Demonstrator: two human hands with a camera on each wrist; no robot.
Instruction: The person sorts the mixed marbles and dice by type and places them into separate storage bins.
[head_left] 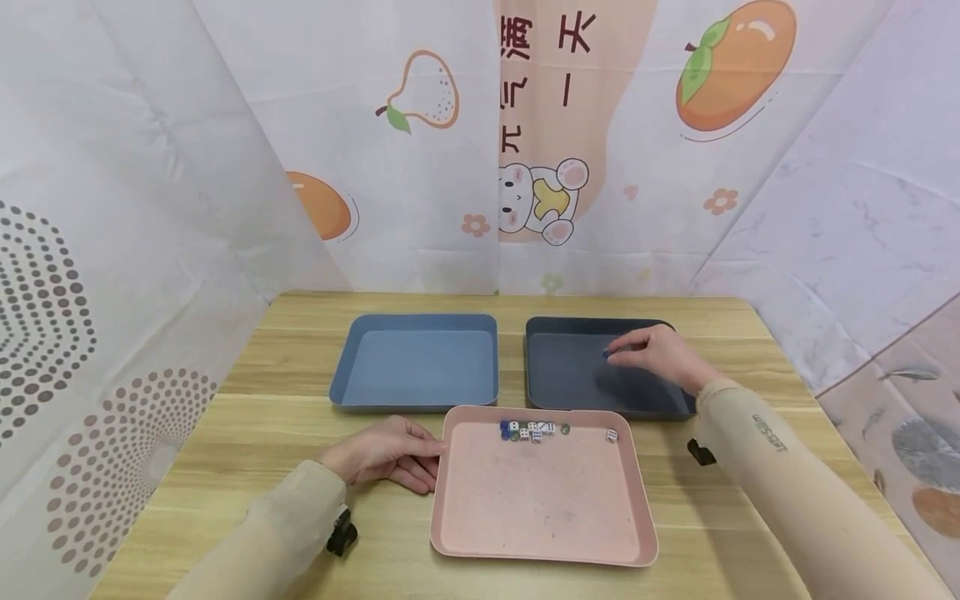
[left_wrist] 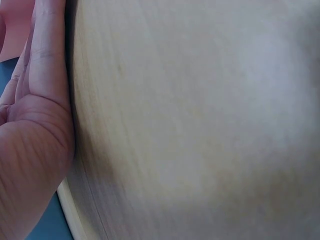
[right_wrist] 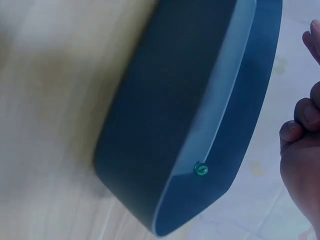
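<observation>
My left hand (head_left: 390,454) is at the left edge of the pink tray (head_left: 543,543) and grips its rim between thumb and finger. In the left wrist view its side rests on the wooden table. Above the dark tray (head_left: 562,375), my right hand (head_left: 663,354) pinches a small blue marble (head_left: 606,354). A green marble (right_wrist: 201,169) lies in a corner of the dark tray in the right wrist view. Along the pink tray's far side sit several white dice (head_left: 536,435), blue pieces (head_left: 505,430) and a green marble (head_left: 565,429). A lone die (head_left: 611,435) lies to their right.
To the left of the dark tray stands a blue-grey tray (head_left: 420,367). All the trays are on a wooden table (head_left: 225,433). A printed cloth (head_left: 442,183) hangs behind the table, and more cloth lines both sides.
</observation>
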